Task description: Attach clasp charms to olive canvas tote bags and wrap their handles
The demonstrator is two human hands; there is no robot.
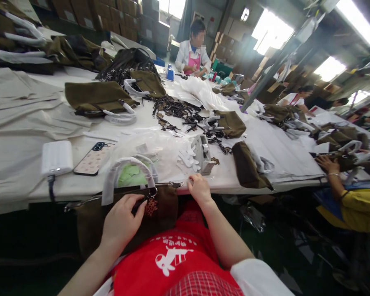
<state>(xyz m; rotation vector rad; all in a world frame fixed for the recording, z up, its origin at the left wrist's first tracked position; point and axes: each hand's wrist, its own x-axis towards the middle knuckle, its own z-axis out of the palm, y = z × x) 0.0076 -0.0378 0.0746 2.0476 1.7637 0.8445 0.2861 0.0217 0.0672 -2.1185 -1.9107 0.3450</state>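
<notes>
An olive-brown handbag (163, 205) rests against the table's front edge, before my red apron. Its handle (111, 181), wrapped in white film, stands up. My left hand (123, 218) is closed on the bag's front by the handle ring, thumb and fingers pinching its dark material. Beside those fingertips hangs a reddish-brown snowflake-shaped charm (151, 207). Just right of the bag's zipper end (180, 184), my right hand (200, 190) is at the table edge with its fingers curled together. Whatever it may hold is hidden. A small grey metal holder (203, 154) stands behind it.
A white power bank (56, 158) and a phone (94, 158) lie at left. Clear plastic bags (169, 144), a pile of dark charm straps (172, 107) and more olive bags (95, 96) cover the table. Co-workers (194, 51) stand across and at right (357, 201).
</notes>
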